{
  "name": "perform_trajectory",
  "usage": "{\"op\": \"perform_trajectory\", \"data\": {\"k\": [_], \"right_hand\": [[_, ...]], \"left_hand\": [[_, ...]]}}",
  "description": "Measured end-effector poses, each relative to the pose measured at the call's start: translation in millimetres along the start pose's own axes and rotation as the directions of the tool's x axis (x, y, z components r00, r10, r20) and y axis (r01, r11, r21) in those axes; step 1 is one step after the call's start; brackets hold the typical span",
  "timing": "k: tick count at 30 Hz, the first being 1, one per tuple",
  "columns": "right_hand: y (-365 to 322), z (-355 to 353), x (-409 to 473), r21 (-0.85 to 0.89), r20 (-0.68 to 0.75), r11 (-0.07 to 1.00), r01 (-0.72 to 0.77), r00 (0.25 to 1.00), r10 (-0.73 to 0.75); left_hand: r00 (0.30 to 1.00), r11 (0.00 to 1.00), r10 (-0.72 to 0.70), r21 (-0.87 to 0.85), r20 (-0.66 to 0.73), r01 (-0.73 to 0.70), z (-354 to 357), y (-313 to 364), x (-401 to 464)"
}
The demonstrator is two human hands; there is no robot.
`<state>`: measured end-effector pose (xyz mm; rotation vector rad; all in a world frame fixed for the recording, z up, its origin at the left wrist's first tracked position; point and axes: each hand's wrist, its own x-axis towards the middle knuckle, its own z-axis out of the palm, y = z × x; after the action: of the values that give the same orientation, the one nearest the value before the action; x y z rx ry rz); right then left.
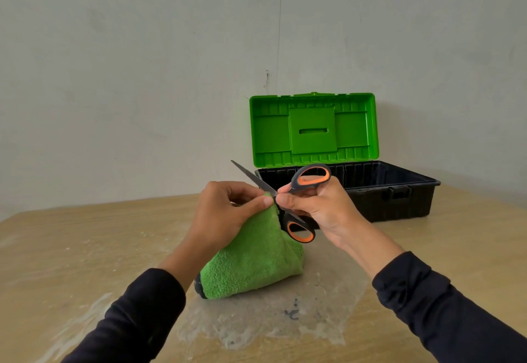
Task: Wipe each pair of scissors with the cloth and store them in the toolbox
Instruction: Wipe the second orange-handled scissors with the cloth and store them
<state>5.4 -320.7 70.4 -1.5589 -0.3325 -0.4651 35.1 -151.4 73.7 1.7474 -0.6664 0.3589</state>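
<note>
Scissors (296, 191) with grey and orange handles are held up above the table (85, 248), in front of the toolbox (393, 191). Right hand (316, 206) is closed around them near the pivot, and the blades are open, one pointing up and away to the left. Left hand (228, 214) pinches a fold of the green cloth (256, 260) against the blade with thumb and fingers; the rest of the cloth hangs down to the table. Toolbox stands behind the hands, by the wall (142, 77), its green lid (313, 129) raised upright and the black base open. Both sleeves (142, 311) are dark.
</note>
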Motion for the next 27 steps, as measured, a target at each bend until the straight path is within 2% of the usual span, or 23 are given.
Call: {"op": "perform_trajectory", "data": {"k": [8,13,20,27], "right_hand": [[-7,-3,0,-0.019,0.01,1.0,0.02,1.0,-0.019],[-11,-13,4,-0.019,-0.002,1.0,0.019,1.0,-0.019],[-6,0,0,0.008,0.014,1.0,-0.001,1.0,0.001],[-10,-10,4,0.052,-0.067,0.998,-0.036,0.997,0.04]], "left_hand": [[0.992,0.983,0.08,0.158,0.099,-0.095,-3,-2,4],[0.998,0.993,0.054,0.099,0.038,-0.058,-12,0,5],[0.999,1.0,0.029,0.007,0.041,-0.03,3,0,0],[0.997,0.998,0.033,0.055,0.063,-0.037,-4,-2,0]]}}
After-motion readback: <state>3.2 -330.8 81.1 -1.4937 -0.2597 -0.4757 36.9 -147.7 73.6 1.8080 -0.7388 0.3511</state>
